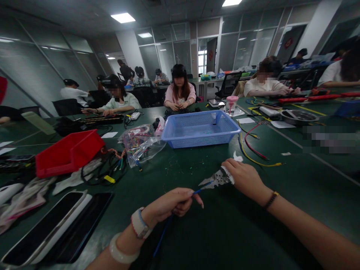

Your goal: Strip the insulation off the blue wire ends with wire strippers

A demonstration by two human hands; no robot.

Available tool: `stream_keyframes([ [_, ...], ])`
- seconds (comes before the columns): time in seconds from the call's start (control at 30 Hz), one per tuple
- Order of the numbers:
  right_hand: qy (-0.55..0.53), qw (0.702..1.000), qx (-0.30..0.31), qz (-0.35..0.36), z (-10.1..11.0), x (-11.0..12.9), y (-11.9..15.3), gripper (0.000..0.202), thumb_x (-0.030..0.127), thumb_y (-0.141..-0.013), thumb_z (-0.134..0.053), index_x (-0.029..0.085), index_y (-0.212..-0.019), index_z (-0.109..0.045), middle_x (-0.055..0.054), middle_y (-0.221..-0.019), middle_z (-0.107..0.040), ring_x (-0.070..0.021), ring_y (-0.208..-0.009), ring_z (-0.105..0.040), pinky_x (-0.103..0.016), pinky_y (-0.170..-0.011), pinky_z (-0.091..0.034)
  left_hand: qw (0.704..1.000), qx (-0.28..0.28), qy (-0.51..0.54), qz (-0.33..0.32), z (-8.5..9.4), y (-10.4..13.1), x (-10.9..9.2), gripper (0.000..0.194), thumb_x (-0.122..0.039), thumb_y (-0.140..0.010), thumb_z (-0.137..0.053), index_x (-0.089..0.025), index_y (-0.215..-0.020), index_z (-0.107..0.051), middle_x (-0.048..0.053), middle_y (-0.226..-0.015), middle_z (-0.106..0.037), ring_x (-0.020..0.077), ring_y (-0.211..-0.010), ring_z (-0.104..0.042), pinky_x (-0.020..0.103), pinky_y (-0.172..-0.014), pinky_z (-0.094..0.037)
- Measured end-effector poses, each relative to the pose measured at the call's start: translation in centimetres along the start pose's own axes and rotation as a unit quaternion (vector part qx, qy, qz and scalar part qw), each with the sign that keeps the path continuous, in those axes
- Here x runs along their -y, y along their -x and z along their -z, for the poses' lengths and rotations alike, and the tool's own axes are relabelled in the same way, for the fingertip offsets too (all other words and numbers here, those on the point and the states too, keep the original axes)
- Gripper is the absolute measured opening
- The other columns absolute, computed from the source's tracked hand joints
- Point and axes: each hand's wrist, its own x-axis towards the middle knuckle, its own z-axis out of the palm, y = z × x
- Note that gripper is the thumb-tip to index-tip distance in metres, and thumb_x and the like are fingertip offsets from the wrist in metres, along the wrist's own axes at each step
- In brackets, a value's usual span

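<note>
Left hand (177,202) pinching blue wire (163,237), right hand (245,177) clasping pliers (216,180), both angled inward, jaws perhaps touching wire

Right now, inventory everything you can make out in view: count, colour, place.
table: 1, green, under the work
wire strippers: 1, silver, in right hand
blue wire: 1, blue, left hand to strippers
basket: 1, blue, beyond the hands
red bin: 1, red, left
plastic bag: 1, clear, left of basket
phones: 2, dark-screened, near left
gloves: count unclear, whitish, left
yellow wire: at least 1, yellow, right of basket
red wire: at least 1, red, right of basket
bowl: 1, metallic, far right
co-workers: at least eight, mixed clothing, beyond
watch: 1, white-banded, left wrist
left hand: 1, on wire
right hand: 1, on strippers
</note>
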Motion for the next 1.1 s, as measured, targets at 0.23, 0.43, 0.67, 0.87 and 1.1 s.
stream_keyframes([
  [0.23, -0.002, 1.0, -0.027, 0.004, -0.3, -0.2, 0.3, 0.022, 0.016, -0.085, -0.052, 0.02, -0.105, -0.057, -0.007, -0.106, -0.063, -0.016, -0.075, -0.06, -0.025, -0.058, -0.038, 0.999, 0.027, 0.025, 0.009, -0.2, -0.1, 0.2, 0.036, -0.041, -0.093, -0.047, -0.011, -0.1, -0.066, -0.009, -0.052, -0.025, 0.0058, -0.044, -0.017, 0.021, -0.043, -0.013],
  [0.43, -0.006, 1.0, -0.025, 0.0, -0.8, -0.1, 0.3, 0.037, 0.009, -0.08, -0.052, 0.02, -0.114, -0.053, -0.01, -0.121, -0.058, -0.0165, -0.075, -0.062, -0.027, -0.062, -0.044, 0.999, 0.023, 0.042, 0.01, -0.3, -0.1, 0.2, 0.032, -0.034, -0.093, -0.048, -0.009, -0.1, -0.067, -0.005, -0.054, -0.043, 0.0035, -0.042, -0.03, 0.017, -0.04, -0.022],
  [0.67, -0.017, 1.0, -0.023, -0.005, -0.5, 0.5, 0.4, 0.05, 0.001, -0.071, -0.05, 0.018, -0.117, -0.052, -0.013, -0.131, -0.052, -0.02, -0.084, -0.064, -0.032, -0.068, -0.051, 0.991, 0.041, 0.112, 0.057, -0.3, -0.5, 0.5, 0.028, -0.035, -0.084, -0.064, -0.009, -0.096, -0.068, 0.006, -0.078, -0.068, 0.0132, -0.063, -0.066, 0.018, -0.049, -0.049],
  [0.87, -0.035, 0.999, -0.02, -0.015, -0.7, 0.8, 0.4, 0.068, -0.005, -0.062, -0.045, 0.017, -0.126, -0.049, -0.015, -0.151, -0.03, -0.0215, -0.088, -0.066, -0.036, -0.072, -0.055, 0.992, 0.028, 0.112, 0.042, -0.7, -0.6, 0.6, 0.03, -0.035, -0.082, -0.068, -0.008, -0.093, -0.069, 0.007, -0.076, -0.07, 0.0131, -0.065, -0.068, 0.02, -0.06, -0.054],
  [1.1, -0.04, 0.998, -0.03, -0.025, -0.9, 0.9, 0.3, 0.074, -0.006, -0.061, -0.042, 0.016, -0.132, -0.047, -0.019, -0.154, -0.021, -0.0257, -0.094, -0.066, -0.04, -0.072, -0.057, 0.995, 0.003, 0.101, 0.019, -1.3, -0.8, 0.8, 0.029, -0.035, -0.08, -0.069, -0.007, -0.09, -0.068, 0.005, -0.07, -0.066, 0.0108, -0.057, -0.063, 0.019, -0.055, -0.05],
])
